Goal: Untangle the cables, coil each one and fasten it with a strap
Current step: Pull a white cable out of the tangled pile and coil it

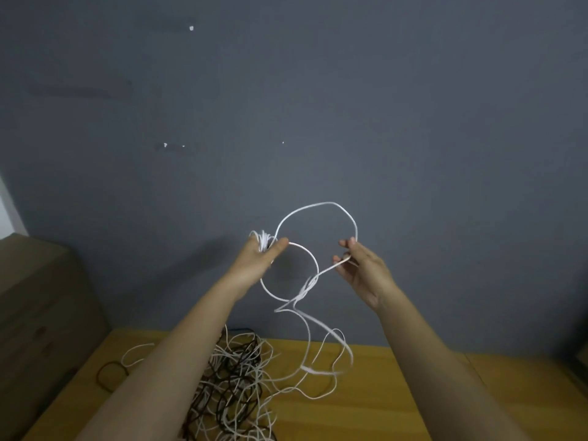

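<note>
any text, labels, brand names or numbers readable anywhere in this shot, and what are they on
None. No readable text on the white cable held between the left hand and right hand, the tangled cables on the wooden table, the grey wall or the cardboard box at left. The box bears only dark smudges, not letters.

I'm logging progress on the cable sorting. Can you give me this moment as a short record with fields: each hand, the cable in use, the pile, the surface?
left hand: holds small bundle of white coils, raised
right hand: pinches thin white cable, raised
cable in use: loops between both hands, trails down to table
pile: tangled white and black cables on table
surface: yellow wooden table
strap: none visible
</note>
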The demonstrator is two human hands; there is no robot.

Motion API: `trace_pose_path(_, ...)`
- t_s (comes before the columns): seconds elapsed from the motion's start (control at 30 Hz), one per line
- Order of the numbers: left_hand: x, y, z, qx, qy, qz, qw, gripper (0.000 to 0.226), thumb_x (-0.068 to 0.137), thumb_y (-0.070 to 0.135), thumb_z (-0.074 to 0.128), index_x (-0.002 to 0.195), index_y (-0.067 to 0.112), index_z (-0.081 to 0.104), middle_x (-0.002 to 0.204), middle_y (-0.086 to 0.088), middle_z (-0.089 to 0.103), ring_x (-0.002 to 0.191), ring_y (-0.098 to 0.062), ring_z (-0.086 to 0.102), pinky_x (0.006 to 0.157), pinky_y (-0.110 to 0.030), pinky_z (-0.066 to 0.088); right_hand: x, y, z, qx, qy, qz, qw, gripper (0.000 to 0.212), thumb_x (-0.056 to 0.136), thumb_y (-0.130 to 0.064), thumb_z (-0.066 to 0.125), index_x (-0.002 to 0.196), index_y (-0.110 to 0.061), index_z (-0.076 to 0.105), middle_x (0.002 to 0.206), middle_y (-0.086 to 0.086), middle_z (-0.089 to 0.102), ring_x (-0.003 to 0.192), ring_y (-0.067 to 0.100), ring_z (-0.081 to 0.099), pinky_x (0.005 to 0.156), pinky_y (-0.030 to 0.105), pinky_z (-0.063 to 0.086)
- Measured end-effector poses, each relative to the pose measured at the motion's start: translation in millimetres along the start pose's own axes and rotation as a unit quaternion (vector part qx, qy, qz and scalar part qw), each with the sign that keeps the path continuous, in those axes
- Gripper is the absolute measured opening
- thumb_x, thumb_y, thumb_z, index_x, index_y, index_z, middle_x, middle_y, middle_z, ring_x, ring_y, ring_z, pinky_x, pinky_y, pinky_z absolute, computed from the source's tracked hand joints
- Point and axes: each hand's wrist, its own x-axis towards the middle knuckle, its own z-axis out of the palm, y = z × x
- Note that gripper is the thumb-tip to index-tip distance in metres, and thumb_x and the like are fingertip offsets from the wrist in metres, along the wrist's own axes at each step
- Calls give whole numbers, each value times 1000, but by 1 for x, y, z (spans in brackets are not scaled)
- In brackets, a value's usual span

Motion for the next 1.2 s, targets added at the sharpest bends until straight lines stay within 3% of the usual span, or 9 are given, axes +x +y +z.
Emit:
trace_pose_path(0.13, 1, -18, 2, 35, 40, -31, 998, 32, 93, 26, 61, 109, 1, 48, 103, -10, 54, 97, -20, 53, 84, -30, 40, -2, 18, -8, 98, -49, 8, 994, 21, 100, -25, 45, 92, -10, 59, 48, -8, 29, 38, 4, 29, 39, 15, 31)
trace_pose_path(0.33, 4, -49, -12, 180, 174, -30, 968, 13, 94, 11, 55, 95, -1, 50, 92, -17, 53, 95, -39, 57, 72, -35, 38, -10, 27, -27, -300, -78, -83, 947, 25, 95, -20, 56, 100, 1, 70, 45, -7, 29, 39, 7, 25, 41, 19, 23)
trace_pose_path(0.47, 0, -63, -8, 219, 195, -18, 956, 12, 92, 10, 56, 96, 3, 48, 90, -10, 49, 93, -37, 55, 69, -34, 33, -12, 33, -31, -509, -180, -124, 833, 26, 95, -20, 58, 95, 1, 72, 59, 0, 63, 58, 2, 49, 56, 19, 40)
trace_pose_path(0.53, 0, -69, -13, 257, 202, -45, 944, 19, 92, 14, 57, 103, 0, 48, 97, -17, 56, 95, -40, 57, 69, -36, 36, -6, 36, -41, -652, -191, -126, 723, 31, 96, -28, 57, 90, 0, 69, 75, 16, 64, 66, 12, 48, 61, 29, 35)
trace_pose_path(0.6, 1, -75, -24, 273, 208, -67, 937, 13, 92, 9, 55, 98, 2, 46, 102, -23, 58, 97, -43, 56, 69, -39, 37, 0, 37, -57, -740, -152, -95, 648, 32, 96, -36, 54, 80, -11, 65, 69, 6, 57, 65, 17, 46, 59, 31, 32)
trace_pose_path(0.77, 3, -79, -29, 287, 118, -44, 950, 28, 91, 26, 64, 90, 2, 50, 94, -17, 54, 90, -33, 54, 72, -35, 37, 6, 43, -71, -612, -10, -98, 785, 47, 94, -36, 58, 56, -14, 42, 55, 3, 34, 56, 17, 30, 55, 31, 23)
trace_pose_path(0.9, -6, -67, -14, 242, -37, -16, 969, 28, 92, 51, 54, 83, 24, 50, 85, 8, 56, 87, -15, 51, 71, -23, 38, 10, 46, -55, -400, 86, -112, 906, 43, 96, -29, 57, 94, 14, 63, 57, 8, 33, 53, 14, 29, 51, 26, 27)
trace_pose_path(1.03, -23, -40, -5, 38, -209, -51, 976, 47, 90, 60, 42, 74, 17, 51, 48, 12, 38, 44, -8, 32, 57, -28, 34, 15, 43, -50, -417, 131, -165, 884, 39, 98, -35, 50, 106, -2, 70, 62, 9, 57, 60, 21, 52, 60, 33, 40)
trace_pose_path(1.2, -35, -6, 2, -250, -251, -22, 935, 37, 89, 46, 40, 71, 14, 46, 44, 10, 29, 36, -5, 23, 56, -19, 43, 12, 55, -48, -689, -19, -85, 719, 42, 99, -46, 42, 109, -15, 68, 97, 15, 69, 96, 36, 63, 72, 34, 44)
